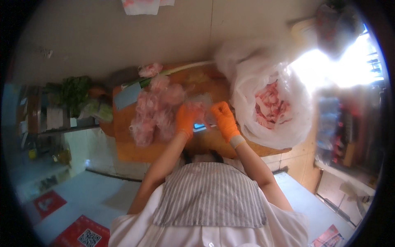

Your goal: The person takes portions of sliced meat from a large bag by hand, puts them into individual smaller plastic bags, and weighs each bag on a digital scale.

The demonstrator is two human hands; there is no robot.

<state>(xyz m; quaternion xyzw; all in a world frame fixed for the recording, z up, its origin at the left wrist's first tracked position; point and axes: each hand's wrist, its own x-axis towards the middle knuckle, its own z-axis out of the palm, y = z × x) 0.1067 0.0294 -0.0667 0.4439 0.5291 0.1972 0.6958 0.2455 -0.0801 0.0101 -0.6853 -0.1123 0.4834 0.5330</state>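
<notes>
My left hand [185, 122], in an orange glove, grips a small clear plastic bag of pinkish meat [197, 108]; motion blurs both. Across from it, my right hand [224, 120] wears a matching glove with its fingers curled in. Translucent plastic reaches towards those fingers, but whether they pinch it is unclear. Below the hands, a kitchen scale [200, 127] shows a lit blue display, its plate partly covered. Several knotted clear bags of meat [148, 114] are heaped left of my left hand. A large white plastic bag [296, 132] stands open right of my right hand, with raw meat pieces [271, 105] inside.
A wooden board [129, 151] bears the scale and bags. A cleaver-like blade [127, 96] lies at its left end beside a green-and-white stalk [185, 66]. Leafy greens [75, 95] stand farther left. A tiled wall [172, 34] rises behind; strong light glares at upper right.
</notes>
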